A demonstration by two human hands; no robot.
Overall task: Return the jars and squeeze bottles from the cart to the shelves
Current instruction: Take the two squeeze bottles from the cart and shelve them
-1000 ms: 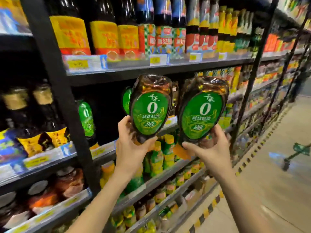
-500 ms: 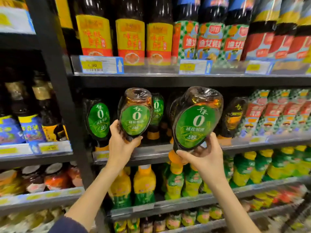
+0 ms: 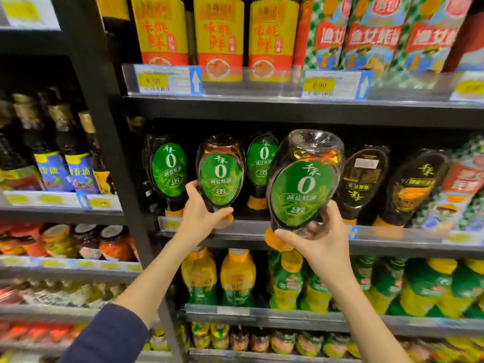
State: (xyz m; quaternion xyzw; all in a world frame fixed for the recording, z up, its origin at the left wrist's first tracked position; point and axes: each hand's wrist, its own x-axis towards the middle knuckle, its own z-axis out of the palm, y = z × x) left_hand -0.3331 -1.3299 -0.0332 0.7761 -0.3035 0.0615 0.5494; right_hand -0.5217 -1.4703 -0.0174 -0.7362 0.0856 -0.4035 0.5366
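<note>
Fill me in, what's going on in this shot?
A person is shelving squeeze bottles in a shop aisle. The left hand grips one green-label bottle at the front of the middle shelf, in the gap between matching bottles standing cap-down there. Whether it already rests on the shelf is hidden by the hand. The right hand holds a second green-label bottle, tilted, out in front of the shelf and not yet placed.

4 green-label squeeze bottles [image 3: 169, 169] [image 3: 220, 176] [image 3: 262, 159] [image 3: 303, 187] here, plus 2 dark-label squeeze bottles [image 3: 362, 179] [image 3: 413, 187]. Up top, 3 yellow-label bottles [image 3: 163, 30] [image 3: 218, 35] [image 3: 272, 35] and 3 checkered-label bottles [image 3: 327, 40] [image 3: 374, 40] [image 3: 429, 40].
</note>
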